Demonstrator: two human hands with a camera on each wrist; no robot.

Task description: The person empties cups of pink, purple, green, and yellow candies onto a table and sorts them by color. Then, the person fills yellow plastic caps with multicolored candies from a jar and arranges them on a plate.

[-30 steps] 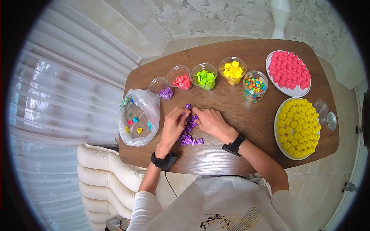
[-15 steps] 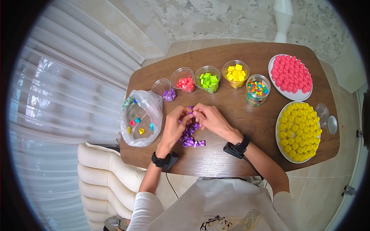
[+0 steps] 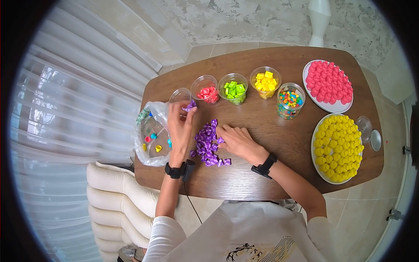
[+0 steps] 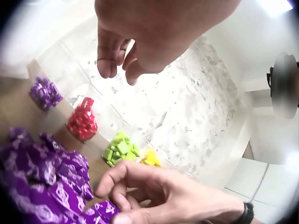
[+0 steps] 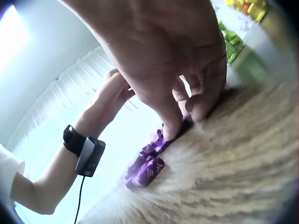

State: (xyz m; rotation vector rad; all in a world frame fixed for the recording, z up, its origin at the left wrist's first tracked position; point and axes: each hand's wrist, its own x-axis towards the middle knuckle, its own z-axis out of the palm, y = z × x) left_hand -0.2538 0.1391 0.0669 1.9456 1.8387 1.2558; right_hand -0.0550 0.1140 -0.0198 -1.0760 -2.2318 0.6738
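Note:
My left hand (image 3: 178, 131) reaches over the near side of a clear plastic cup (image 3: 180, 92) with purple wrapped candies at its bottom. In the left wrist view its fingers (image 4: 106, 65) hang apart from the thumb, with nothing between them. Beside the right edge of a loose pile of purple wrapped candies (image 3: 204, 140), my right hand (image 3: 241, 143) rests low on the table. Its thumb and fingers pinch a purple candy (image 3: 220, 140); the right wrist view shows the thumb (image 5: 172, 128) right at the purple wrappers.
Cups of red candies (image 3: 207, 93), green candies (image 3: 235, 89) and yellow candies (image 3: 265, 82) line the back, with a jar (image 3: 290, 101) of colourful pieces. Plates of pink pieces (image 3: 328, 83) and yellow pieces (image 3: 337, 146) stand right. A plastic bag (image 3: 150, 160) lies left.
My left hand has left the pile and moved away to the upper left, over the purple cup. The right hand stays by the pile, slightly lower, and the two hands have parted.

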